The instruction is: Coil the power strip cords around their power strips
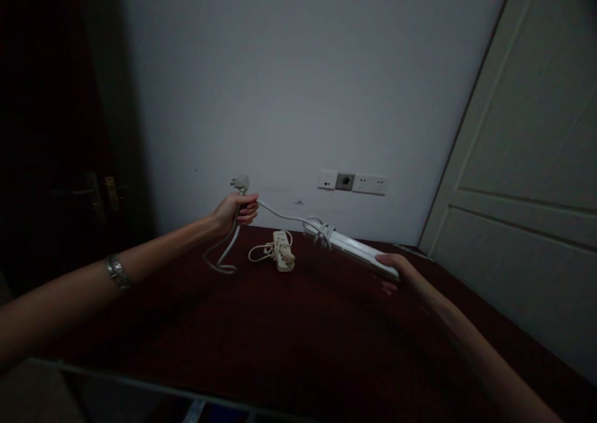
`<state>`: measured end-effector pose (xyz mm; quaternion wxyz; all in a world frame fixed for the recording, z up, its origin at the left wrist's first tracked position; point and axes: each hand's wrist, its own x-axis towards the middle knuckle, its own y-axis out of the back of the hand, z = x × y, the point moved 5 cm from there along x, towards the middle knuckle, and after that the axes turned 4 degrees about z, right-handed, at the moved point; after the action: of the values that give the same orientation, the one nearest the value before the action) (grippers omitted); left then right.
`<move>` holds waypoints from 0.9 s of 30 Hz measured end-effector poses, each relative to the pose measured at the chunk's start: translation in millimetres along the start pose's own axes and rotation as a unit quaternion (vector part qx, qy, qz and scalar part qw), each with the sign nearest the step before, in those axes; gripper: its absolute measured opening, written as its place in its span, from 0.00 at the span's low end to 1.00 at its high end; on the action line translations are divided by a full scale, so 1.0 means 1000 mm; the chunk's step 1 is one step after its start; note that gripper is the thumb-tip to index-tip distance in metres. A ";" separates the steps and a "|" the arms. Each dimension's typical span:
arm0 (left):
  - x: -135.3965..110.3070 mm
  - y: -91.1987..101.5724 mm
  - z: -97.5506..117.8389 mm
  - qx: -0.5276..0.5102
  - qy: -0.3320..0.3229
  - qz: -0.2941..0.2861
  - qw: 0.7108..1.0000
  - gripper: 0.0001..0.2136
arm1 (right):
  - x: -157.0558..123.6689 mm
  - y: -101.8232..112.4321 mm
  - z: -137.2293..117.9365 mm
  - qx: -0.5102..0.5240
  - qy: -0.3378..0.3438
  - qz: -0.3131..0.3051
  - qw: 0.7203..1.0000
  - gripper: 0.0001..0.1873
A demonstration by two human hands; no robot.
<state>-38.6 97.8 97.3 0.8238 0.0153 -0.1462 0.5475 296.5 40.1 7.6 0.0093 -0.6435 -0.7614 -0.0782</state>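
My left hand [236, 213] is closed round a white cable just below its plug [241, 182], held up above the dark red table [261, 342]. The cable [280, 213] runs right to a long white power strip [357, 249], with a few turns wrapped round the strip's far end. My right hand [396, 270] grips the near end of that strip, lifting it slightly off the table. A loop of cable [219, 258] hangs down from my left hand. A metal bracelet [116, 272] sits on my left wrist.
A smaller cream power strip [283, 250] with its coiled cord lies on the table between my hands. Wall sockets [353, 182] are set in the white wall behind. A pale door [527, 180] stands at right, a dark door [69, 162] at left.
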 end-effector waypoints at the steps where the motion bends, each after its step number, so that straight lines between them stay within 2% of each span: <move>1: -0.001 0.006 -0.002 0.012 0.003 0.005 1.000 0.16 | -0.003 0.002 0.002 0.021 0.004 0.018 1.000 0.19; 4: 0.000 0.028 -0.010 0.032 0.030 0.023 0.999 0.16 | -0.014 0.012 0.009 0.125 0.022 0.045 0.991 0.17; 6: 0.004 0.048 -0.012 0.039 0.054 0.051 0.996 0.16 | -0.022 0.020 0.015 0.164 0.022 0.030 0.986 0.18; 9: 0.011 0.082 -0.003 0.036 0.057 0.124 0.990 0.17 | -0.031 0.031 0.025 0.125 -0.005 -0.030 0.992 0.21; 12: 0.013 0.109 0.014 0.037 0.031 0.164 0.985 0.16 | -0.037 0.037 0.036 0.020 -0.038 -0.076 0.996 0.18; 14: 0.010 0.120 0.024 0.046 0.019 0.166 0.985 0.15 | -0.036 0.041 0.044 -0.036 -0.052 -0.050 0.997 0.14; 16: 0.005 0.128 0.030 0.062 0.020 0.174 0.983 0.15 | -0.036 0.046 0.052 -0.044 -0.063 -0.001 0.997 0.16; 21: -0.002 0.146 0.034 0.090 0.037 0.233 0.968 0.15 | -0.046 0.065 0.063 0.087 -0.064 0.088 0.990 0.20; 23: -0.002 0.156 0.037 0.097 0.036 0.260 0.960 0.14 | -0.053 0.073 0.064 0.101 -0.070 0.083 0.989 0.19; 27: -0.008 0.186 0.054 0.100 0.010 0.329 0.939 0.14 | -0.064 0.080 0.069 0.033 -0.101 0.012 0.994 0.16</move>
<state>-222.6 155.4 122.2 0.5936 0.0439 -0.0795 0.7997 391.4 -0.5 -59.0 -0.0456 -0.6567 -0.7527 0.0130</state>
